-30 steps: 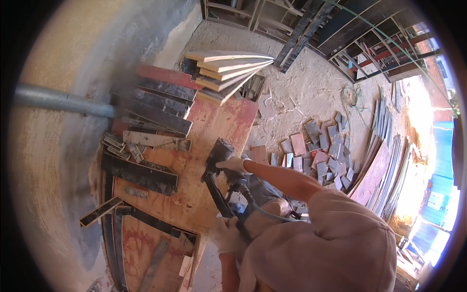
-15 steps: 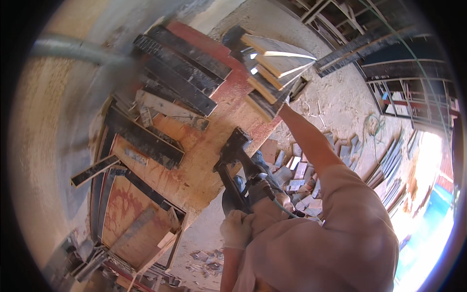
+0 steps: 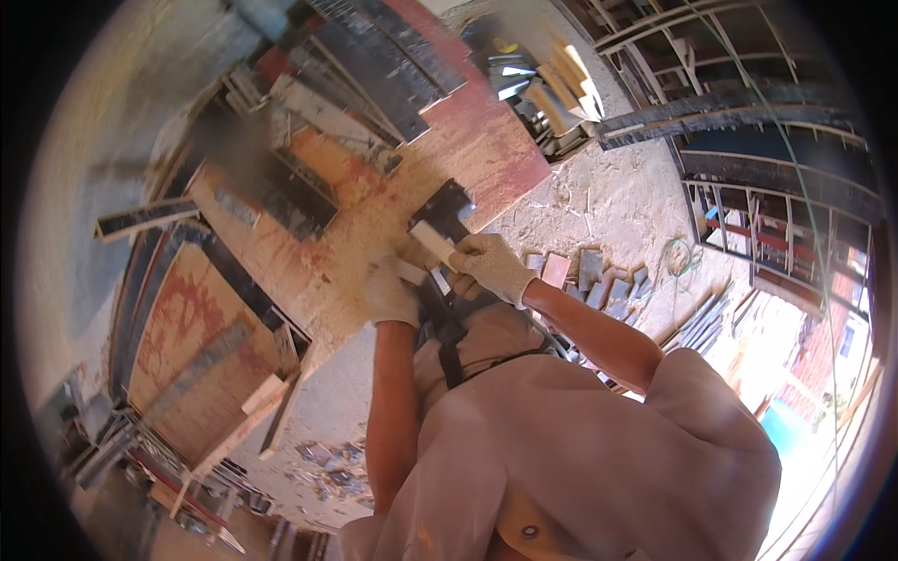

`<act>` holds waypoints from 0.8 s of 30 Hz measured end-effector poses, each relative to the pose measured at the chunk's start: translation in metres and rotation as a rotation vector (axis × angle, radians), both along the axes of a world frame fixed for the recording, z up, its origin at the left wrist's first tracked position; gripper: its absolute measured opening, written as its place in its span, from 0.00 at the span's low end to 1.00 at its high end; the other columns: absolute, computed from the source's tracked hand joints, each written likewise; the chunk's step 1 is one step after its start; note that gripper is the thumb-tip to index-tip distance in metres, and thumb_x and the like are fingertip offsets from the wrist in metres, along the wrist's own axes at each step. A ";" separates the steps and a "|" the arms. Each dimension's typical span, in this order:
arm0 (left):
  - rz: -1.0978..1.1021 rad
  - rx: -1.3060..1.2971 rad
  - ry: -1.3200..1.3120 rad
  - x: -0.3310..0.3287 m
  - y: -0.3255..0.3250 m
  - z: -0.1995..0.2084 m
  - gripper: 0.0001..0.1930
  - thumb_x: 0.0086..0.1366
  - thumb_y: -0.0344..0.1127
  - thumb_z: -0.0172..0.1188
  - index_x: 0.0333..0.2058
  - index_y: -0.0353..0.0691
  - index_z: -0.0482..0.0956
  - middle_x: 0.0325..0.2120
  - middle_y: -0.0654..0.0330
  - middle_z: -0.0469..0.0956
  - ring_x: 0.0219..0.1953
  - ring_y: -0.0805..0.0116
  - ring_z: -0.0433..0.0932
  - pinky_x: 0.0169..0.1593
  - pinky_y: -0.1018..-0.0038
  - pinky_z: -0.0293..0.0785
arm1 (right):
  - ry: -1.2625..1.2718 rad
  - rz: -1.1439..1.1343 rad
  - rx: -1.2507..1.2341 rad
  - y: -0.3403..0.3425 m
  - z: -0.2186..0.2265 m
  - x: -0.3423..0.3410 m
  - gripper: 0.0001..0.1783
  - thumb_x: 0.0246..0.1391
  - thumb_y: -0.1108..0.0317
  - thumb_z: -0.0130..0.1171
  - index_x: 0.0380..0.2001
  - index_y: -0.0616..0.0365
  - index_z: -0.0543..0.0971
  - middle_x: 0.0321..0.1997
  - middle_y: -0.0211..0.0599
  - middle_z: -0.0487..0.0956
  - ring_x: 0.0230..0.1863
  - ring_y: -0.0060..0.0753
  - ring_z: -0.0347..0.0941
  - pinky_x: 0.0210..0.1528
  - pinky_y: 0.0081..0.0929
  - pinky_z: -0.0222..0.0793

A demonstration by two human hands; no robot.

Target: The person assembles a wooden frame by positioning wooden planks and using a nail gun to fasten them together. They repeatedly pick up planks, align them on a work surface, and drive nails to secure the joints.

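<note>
Both my hands wear pale gloves and are close together over the near edge of the workbench (image 3: 360, 271). My right hand (image 3: 494, 268) is closed on the end of a short pale wood piece (image 3: 435, 241). My left hand (image 3: 388, 292), smeared by motion, is closed beside a second pale wood piece (image 3: 412, 273) that it appears to grip. Just beyond them is the black head of a nail gun (image 3: 447, 208) on the bench. The gun's dark body (image 3: 440, 313) runs back under my hands, partly hidden by them.
Dark-edged boards (image 3: 360, 65) are stacked at the bench's far side. A curved panel frame (image 3: 201, 346) stands at left. Cut wood pieces (image 3: 552, 103) are piled beyond the far right end. Small blocks (image 3: 599, 280) litter the floor at right, near metal racks (image 3: 767, 140).
My right hand has come back from the wood pile at the far right, now with a wood piece. My left hand has moved forward from the nail gun's near end. The view has shifted.
</note>
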State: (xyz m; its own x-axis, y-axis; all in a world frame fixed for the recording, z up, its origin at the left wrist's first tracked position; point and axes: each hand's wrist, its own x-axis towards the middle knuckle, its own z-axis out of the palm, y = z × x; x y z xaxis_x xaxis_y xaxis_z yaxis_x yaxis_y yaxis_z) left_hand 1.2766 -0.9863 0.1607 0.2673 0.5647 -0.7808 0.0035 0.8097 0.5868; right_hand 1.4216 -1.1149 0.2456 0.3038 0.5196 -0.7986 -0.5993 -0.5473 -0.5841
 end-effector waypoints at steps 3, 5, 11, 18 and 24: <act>0.126 0.004 0.056 -0.048 0.027 0.006 0.14 0.70 0.37 0.63 0.50 0.37 0.78 0.37 0.56 0.83 0.28 0.67 0.81 0.29 0.71 0.79 | -0.446 0.307 -0.095 0.002 -0.015 -0.025 0.20 0.70 0.56 0.53 0.43 0.66 0.80 0.31 0.50 0.84 0.26 0.40 0.83 0.27 0.35 0.79; 0.020 0.036 0.239 -0.090 0.033 0.012 0.16 0.68 0.37 0.65 0.51 0.38 0.78 0.35 0.56 0.83 0.24 0.69 0.80 0.24 0.74 0.77 | -0.490 0.454 -0.134 0.005 -0.017 -0.035 0.24 0.70 0.52 0.49 0.43 0.65 0.80 0.32 0.54 0.83 0.30 0.48 0.82 0.32 0.42 0.77; 0.140 0.119 0.157 -0.109 0.009 0.037 0.18 0.65 0.37 0.66 0.51 0.37 0.77 0.34 0.55 0.84 0.21 0.71 0.80 0.19 0.79 0.72 | -0.484 0.681 -0.163 -0.002 -0.050 -0.049 0.23 0.68 0.51 0.53 0.41 0.64 0.81 0.26 0.47 0.81 0.26 0.40 0.80 0.28 0.35 0.74; -0.101 -0.021 -0.006 -0.101 -0.005 0.038 0.26 0.73 0.47 0.55 0.60 0.33 0.68 0.47 0.46 0.83 0.32 0.58 0.87 0.20 0.76 0.77 | -0.589 0.932 -0.054 -0.009 -0.055 -0.041 0.21 0.57 0.60 0.52 0.45 0.63 0.82 0.42 0.64 0.82 0.46 0.64 0.80 0.50 0.51 0.75; -0.229 0.087 -0.174 -0.068 -0.014 0.015 0.19 0.73 0.47 0.55 0.50 0.38 0.82 0.52 0.54 0.80 0.51 0.65 0.79 0.51 0.69 0.76 | -0.583 0.802 0.057 0.003 -0.025 -0.044 0.26 0.56 0.60 0.56 0.56 0.61 0.80 0.42 0.57 0.84 0.43 0.57 0.82 0.50 0.45 0.76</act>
